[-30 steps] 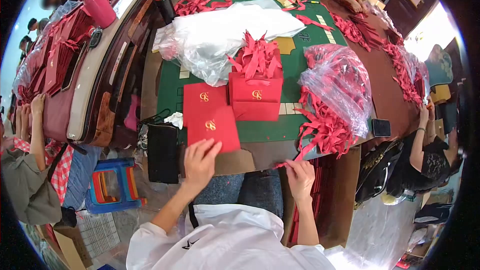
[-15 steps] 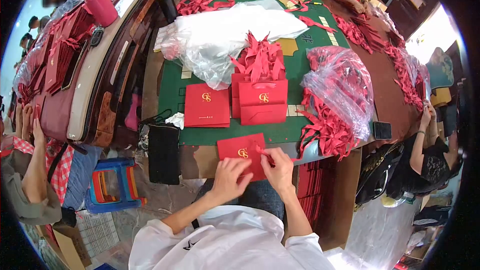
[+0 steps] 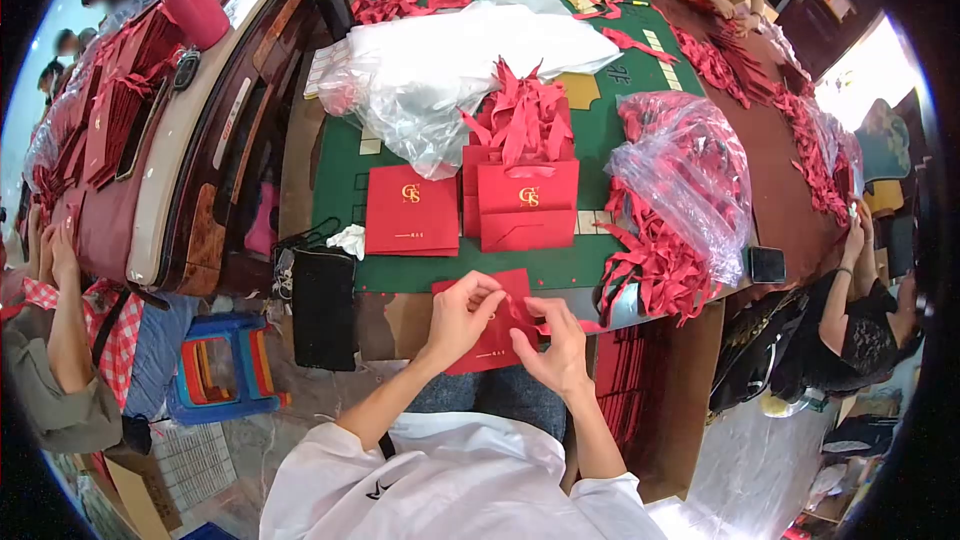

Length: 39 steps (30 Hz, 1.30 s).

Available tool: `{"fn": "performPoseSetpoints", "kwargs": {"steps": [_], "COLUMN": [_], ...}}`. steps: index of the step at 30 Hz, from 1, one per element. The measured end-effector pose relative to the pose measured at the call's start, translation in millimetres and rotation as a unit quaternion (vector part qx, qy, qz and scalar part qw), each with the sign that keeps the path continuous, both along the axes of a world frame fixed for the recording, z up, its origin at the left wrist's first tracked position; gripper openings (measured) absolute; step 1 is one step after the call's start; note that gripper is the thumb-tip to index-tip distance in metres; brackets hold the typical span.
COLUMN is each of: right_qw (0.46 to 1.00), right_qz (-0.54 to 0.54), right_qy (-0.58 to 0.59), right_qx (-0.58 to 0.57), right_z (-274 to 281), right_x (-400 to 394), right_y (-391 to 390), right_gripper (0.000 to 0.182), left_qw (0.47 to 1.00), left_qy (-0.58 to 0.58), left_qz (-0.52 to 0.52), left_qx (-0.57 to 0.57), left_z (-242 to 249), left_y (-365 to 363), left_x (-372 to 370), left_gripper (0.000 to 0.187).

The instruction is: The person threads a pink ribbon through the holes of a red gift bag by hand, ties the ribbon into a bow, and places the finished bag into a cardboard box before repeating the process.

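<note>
A flat red paper bag [image 3: 478,360] lies at the near table edge, its gold logo mostly covered by my hands. Over its upper part, my left hand [image 3: 460,318] pinches thumb and forefinger together on what looks like the bag's red ribbon, barely visible at the fingertips. My right hand [image 3: 557,345] is at the bag's right side, thumb and fingers apart, with a ribbon end [image 3: 592,326] showing beyond it. Farther back, a flat stack of red bags [image 3: 411,215] sits left of another red bag [image 3: 528,208] with loose red ribbons [image 3: 520,115] heaped behind it.
A plastic bag of red ribbons [image 3: 680,190] lies to the right, near a phone [image 3: 766,264]. White plastic sheeting [image 3: 470,55] covers the back of the green mat [image 3: 340,165]. A black pouch [image 3: 324,310] hangs at the left edge. Other people work around the tables.
My left hand has moved up from the bag's lower left to its top, fingers now pinched. My right hand has dropped slightly and its fingers have spread apart.
</note>
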State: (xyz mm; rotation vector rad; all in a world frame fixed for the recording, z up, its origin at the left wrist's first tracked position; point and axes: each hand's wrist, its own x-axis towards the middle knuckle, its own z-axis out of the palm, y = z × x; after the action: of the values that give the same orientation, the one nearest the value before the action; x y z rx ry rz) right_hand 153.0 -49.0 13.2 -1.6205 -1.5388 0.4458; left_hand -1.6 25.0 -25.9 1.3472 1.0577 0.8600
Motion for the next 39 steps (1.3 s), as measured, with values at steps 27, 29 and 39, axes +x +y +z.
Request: {"fn": "performPoseSetpoints", "kwargs": {"steps": [27,29,39], "right_qw": [0.995,0.996,0.976], "right_qz": [-0.033,-0.029,-0.006], "right_qy": [-0.097,-0.079,-0.208], "right_qx": [-0.02,-0.043,-0.07], "right_z": [-27.8,-24.7,-3.9], "right_x": [-8.8,-7.7,-10.7], "right_y": [32.3,31.9,32.7], "right_gripper": [0.013,0.015,0.016], "left_qw": [0.917,0.92,0.899], "left_qy": [0.289,0.284,0.279], "left_qz": [-0.072,-0.069,-0.03], "left_qx": [0.266,0.262,0.336], "left_z": [20.0,20.6,26.9], "left_y": [13.7,11.0,-6.3], "left_x": [-5.1,-4.3,3.4], "left_gripper": [0.019,0.019,0.024]}}
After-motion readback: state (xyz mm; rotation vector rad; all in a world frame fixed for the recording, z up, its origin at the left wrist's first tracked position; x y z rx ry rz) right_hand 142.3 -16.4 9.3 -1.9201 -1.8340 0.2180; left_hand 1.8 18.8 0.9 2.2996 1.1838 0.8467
